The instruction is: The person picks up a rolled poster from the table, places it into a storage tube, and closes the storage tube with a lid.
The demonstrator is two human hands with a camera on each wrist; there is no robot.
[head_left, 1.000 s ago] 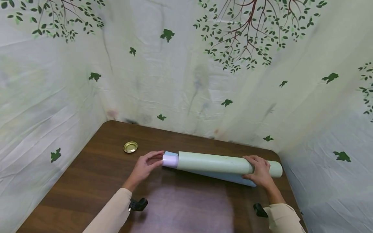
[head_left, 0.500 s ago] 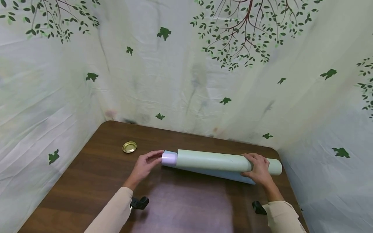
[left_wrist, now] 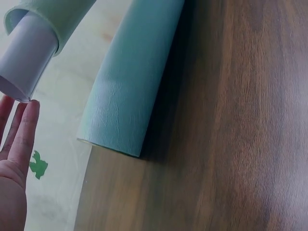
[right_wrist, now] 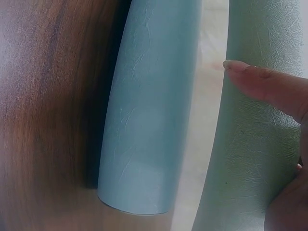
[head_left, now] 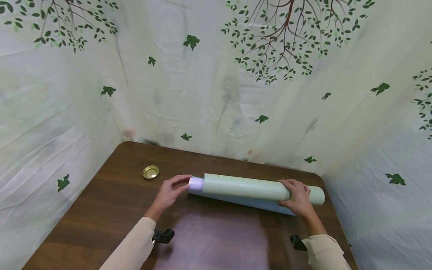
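A pale green roll [head_left: 246, 186] is held up over the far part of the brown table, nearly level. From its left end a narrower lilac roll [left_wrist: 29, 53] sticks out a short way. My left hand [head_left: 171, 193] has thumb and fingertips at the lilac roll's outer end; in the left wrist view, straight fingers [left_wrist: 24, 132] meet its rim. Near the green roll's right end my right hand [head_left: 297, 198] grips it from above and the near side. A light blue roll [right_wrist: 144, 110] lies below, partly hidden in the head view by the green one.
A round gold lid [head_left: 150, 172] lies on the table [head_left: 101, 210] toward the back left. Behind the table hangs a pale cloth [head_left: 209, 93] printed with leaves and branches. The table's back edge runs close behind the rolls.
The lilac roll has slid slightly farther into the green roll, so a shorter piece shows. Both hands keep nearly the same places.
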